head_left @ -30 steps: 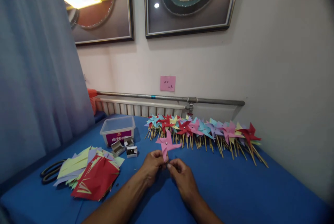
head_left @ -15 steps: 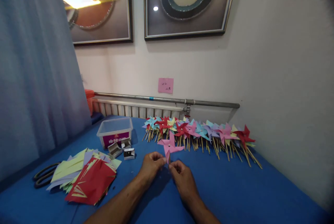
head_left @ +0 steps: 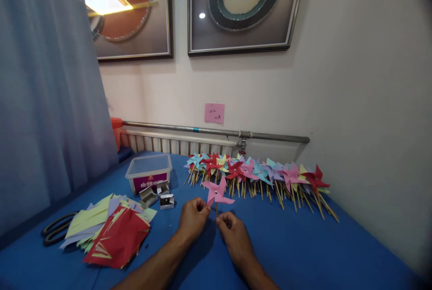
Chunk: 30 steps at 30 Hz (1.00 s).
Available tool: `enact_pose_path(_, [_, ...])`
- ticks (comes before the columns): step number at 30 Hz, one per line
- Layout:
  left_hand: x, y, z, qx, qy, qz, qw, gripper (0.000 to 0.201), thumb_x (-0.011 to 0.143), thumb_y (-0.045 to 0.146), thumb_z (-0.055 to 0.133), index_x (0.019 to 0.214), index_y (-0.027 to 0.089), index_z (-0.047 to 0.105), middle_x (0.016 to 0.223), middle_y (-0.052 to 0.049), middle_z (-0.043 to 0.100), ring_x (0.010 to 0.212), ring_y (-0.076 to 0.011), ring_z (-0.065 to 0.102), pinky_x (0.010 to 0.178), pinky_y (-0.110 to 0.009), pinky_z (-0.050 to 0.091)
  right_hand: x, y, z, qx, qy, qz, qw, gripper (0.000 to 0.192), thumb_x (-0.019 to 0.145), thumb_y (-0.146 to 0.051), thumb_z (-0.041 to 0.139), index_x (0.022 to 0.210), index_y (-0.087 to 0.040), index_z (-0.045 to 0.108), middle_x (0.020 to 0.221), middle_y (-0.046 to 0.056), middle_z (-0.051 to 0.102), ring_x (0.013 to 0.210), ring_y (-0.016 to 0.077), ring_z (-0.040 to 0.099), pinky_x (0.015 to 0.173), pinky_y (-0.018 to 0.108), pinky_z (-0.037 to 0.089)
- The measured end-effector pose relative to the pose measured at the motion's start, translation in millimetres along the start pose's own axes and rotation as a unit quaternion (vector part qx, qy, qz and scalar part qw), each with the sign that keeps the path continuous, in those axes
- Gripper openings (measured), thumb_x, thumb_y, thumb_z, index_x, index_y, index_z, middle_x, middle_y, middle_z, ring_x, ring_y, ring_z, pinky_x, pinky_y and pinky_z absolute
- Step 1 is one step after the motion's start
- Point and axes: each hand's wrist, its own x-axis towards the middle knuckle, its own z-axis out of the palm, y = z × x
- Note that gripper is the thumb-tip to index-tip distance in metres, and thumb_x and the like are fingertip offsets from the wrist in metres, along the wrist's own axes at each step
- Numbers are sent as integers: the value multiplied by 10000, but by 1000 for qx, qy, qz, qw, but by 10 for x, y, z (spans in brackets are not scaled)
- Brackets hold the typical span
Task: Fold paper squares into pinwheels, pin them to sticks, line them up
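Observation:
A pink paper pinwheel [head_left: 218, 193] stands upright in front of me, a shiny pin at its centre and a thin wooden stick [head_left: 216, 210] below. My right hand [head_left: 234, 236] pinches the lower part of that stick between thumb and fingers. At the tip of the lower left blade, my left hand [head_left: 193, 219] is closed with thumb and forefinger together on the paper. The stick's lower end is hidden by the right hand. Behind the pinwheel lies a long row of finished pinwheels [head_left: 259, 173] in red, blue, yellow, purple and pink, sticks toward me.
On the blue cloth [head_left: 303, 254], left, are stacked paper sheets [head_left: 118, 238] and black-handled scissors [head_left: 56, 229]. A clear plastic tub [head_left: 148, 170] stands behind small open boxes [head_left: 166, 201], one holding dark bits. Behind the table run a pipe [head_left: 175, 127] and a radiator [head_left: 162, 143].
The pink pinwheel's blades have turned on the stick, and the left fingers now touch a different blade. Both hands remain in nearly the same place.

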Motion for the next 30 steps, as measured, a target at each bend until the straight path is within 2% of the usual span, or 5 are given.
enact_pose_path(3, [-23,17,-15,25,-11,3,1000,222,759,314,672,616,185,563,568,31,548,595,-131,479,594,-253,318,9,-8,-30,-3,9,-6,1000,220,784,-422,598,698,-223,636,581,-17,582,535,162,486,543,280,363])
enact_pose_path(8, [-87,-86,110,34,-97,-18,995,184,738,297,665,625,180,578,553,32,537,572,-127,449,564,-253,291,35,-28,-129,-20,31,-17,999,240,783,-443,596,693,-225,646,614,1,630,590,186,542,572,285,380])
enact_pose_path(15, [-88,-184,228,-82,-136,-62,985,324,715,456,698,634,197,520,515,74,398,513,-101,326,535,-254,246,6,7,-82,-26,26,-15,999,216,804,-407,566,709,-226,634,606,-16,604,553,167,503,555,283,350])
enact_pose_path(22, [-153,-128,134,126,-136,46,982,143,811,235,590,691,175,640,655,5,630,669,-161,540,643,-265,303,44,-8,-184,-74,46,-29,996,207,809,-395,566,692,-240,638,658,16,677,632,204,599,615,296,391])
enact_pose_path(30, [-155,-123,107,187,-173,69,964,147,832,208,554,730,177,654,743,-22,684,735,-178,587,682,-263,317,-9,19,-244,-140,57,-36,988,191,831,-340,560,690,-256,658,670,29,712,659,228,629,641,325,383])
